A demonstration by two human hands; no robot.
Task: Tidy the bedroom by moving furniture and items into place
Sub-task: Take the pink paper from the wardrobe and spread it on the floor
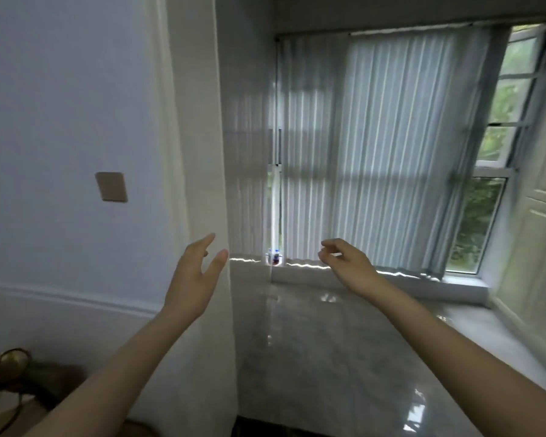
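— Reaching out, both arms are stretched toward the window; what do the hands hold?

— Nothing. The left hand (196, 279) is spread, palm turned inward, fingers straight and apart, touching neither the white pillar (199, 152) behind it nor anything else. The right hand (347, 266) is loosely curled, thumb and forefinger drawn near each other but with a gap between them, pinching nothing I can make out.

— And what lies just beyond them?

— The pale vertical blinds (375, 152) hang closed over most of the window (486, 216); their lower edge sits just behind the right hand's fingertips. Between the two hands, at the foot of the blinds, stands a small red and blue object (275, 258), too blurred to name.

— Farther out?

— A glossy marble sill (328, 357) runs beneath both forearms. At the right the blinds are pulled aside, showing panes with green foliage outside, and a white cabinet door (539, 247) beside them. On the left, a tan switch plate (111, 186) sits on the bluish wall (60, 89), and a brown object (13, 364) shows in the bottom corner.
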